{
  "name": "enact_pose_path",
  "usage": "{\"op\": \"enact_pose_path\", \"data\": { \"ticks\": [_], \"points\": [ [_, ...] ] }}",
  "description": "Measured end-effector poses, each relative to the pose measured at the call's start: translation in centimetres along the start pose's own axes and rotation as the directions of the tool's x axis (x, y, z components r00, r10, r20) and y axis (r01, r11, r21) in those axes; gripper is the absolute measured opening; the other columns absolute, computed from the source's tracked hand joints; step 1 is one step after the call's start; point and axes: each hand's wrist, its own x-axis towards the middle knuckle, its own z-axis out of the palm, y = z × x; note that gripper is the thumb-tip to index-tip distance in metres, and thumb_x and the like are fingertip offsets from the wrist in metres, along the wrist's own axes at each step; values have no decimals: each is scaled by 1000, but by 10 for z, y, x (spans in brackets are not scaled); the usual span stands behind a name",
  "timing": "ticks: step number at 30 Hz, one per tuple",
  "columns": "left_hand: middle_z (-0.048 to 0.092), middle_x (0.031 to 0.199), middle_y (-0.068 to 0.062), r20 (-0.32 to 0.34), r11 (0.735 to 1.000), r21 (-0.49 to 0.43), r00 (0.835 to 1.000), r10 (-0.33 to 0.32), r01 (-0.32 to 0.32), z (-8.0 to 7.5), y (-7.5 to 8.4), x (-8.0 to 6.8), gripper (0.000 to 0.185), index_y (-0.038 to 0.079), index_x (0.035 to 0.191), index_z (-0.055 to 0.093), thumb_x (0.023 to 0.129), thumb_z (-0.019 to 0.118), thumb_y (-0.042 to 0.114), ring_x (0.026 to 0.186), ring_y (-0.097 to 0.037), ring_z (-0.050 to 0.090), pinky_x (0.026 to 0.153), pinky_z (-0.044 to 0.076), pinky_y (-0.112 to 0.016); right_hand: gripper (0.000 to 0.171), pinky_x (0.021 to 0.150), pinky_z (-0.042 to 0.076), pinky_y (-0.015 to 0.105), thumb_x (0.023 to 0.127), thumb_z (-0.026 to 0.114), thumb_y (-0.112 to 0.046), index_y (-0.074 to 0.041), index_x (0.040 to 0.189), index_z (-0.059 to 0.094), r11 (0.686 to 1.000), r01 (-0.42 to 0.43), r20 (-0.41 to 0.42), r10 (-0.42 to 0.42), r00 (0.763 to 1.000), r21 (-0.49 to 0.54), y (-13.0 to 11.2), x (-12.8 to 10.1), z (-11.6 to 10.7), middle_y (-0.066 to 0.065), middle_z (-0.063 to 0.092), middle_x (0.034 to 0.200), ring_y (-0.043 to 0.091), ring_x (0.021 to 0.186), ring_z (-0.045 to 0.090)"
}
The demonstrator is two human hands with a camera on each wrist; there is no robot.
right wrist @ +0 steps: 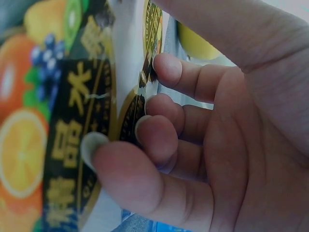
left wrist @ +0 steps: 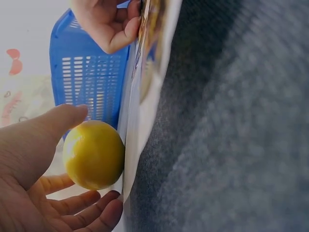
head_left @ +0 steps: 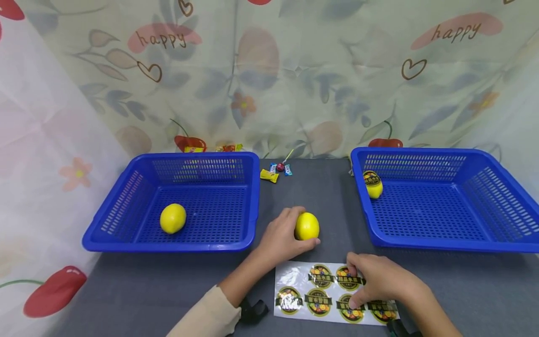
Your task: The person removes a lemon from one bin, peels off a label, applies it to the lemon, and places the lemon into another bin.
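Lemon (head_left: 307, 226) at frame centre gripped on the worktop (head_left: 463, 290) by curled left hand (head_left: 280, 238), right hand (head_left: 376, 281) fingertips picking at sticker sheet (head_left: 294, 285) below, blue baskets (head_left: 168, 243) flanking.

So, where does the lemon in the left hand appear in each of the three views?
Head: the lemon lies at centre, on the grey table between the two baskets, held by the left hand.
Left wrist: lower left, against the palm.
Right wrist: only a yellow sliver at the top, behind the fingers; probably the same lemon.
Shared landmark: the sticker sheet.
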Motion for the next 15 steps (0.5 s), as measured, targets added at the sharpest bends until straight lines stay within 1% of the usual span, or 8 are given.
{"op": "enact_pose_path", "data": {
  "ticks": [6, 11, 15],
  "points": [
    [54, 135, -11, 23, 1000, -11, 1000, 0, 0, -4, -2, -6, 79, 10, 144, 48, 82, 79, 47, 107, -25, 56, 89, 49, -41, 59, 54, 31, 31, 59, 95, -44, -19, 85, 49, 1000, 15, -4, -15, 1000, -5, 1, 0, 0, -5, 43, 71, 14, 63, 38],
    [53, 136, -13, 12, 1000, -18, 1000, 21, -21, -5, -5, -7, 79, 8, 145, 46, 82, 80, 43, 109, -26, 56, 90, 49, -43, 59, 54, 30, 31, 59, 95, -44, -19, 85, 49, 1000, 14, -5, -14, 1000, -8, 1, 0, 0, -5, 42, 71, 14, 62, 38],
    [52, 137, -14, 5, 1000, -24, 1000, 18, -17, -7, -5, -9, 80, 8, 145, 46, 82, 81, 41, 108, -27, 57, 90, 49, -44, 58, 54, 29, 31, 60, 95, -44, -18, 85, 49, 1000, 10, -4, -10, 1000, 5, 1, 0, 0, -5, 41, 70, 14, 62, 36]
  ]
}}
